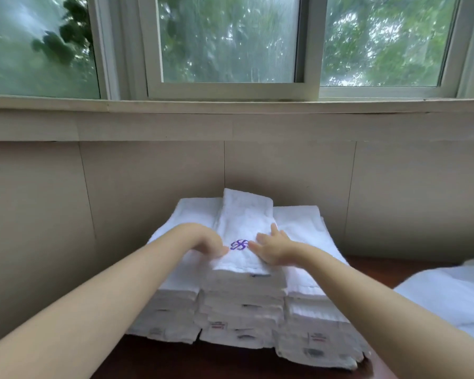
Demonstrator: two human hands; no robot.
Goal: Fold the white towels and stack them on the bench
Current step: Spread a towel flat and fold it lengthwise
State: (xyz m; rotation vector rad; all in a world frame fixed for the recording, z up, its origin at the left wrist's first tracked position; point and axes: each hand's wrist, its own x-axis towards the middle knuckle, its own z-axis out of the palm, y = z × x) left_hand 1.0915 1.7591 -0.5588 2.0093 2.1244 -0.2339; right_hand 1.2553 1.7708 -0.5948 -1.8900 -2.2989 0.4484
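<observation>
Most of the job looks done. Three piles of folded white towels stand side by side on the dark brown table (372, 269), pushed up close to the wall under the window (230, 42). The left pile (173, 302) and the right pile (312, 310) are about the same height. The middle pile (241, 302) is a little taller.

On top of the middle pile lies the top towel (244, 222), long and narrow, with a purple mark (239, 244) sewn on it. Both hands are on this towel, one on each side of the mark. The left hand (205, 242) has its fingers bent down, and the tips press on the cloth. I do not think it is grabbing anything, but the fingertips are hard to see. The right hand (274, 247) lies flat with its fingers spread out, touching the towel. I think the person is patting this towel smooth and straight so it sits well on the pile.

There is still some work left. At the right edge, more white cloth (449, 294) lies on the table, well apart from the piles. It looks loose and not folded yet, though only part of it shows. I think it gets folded next and put on a pile.
</observation>
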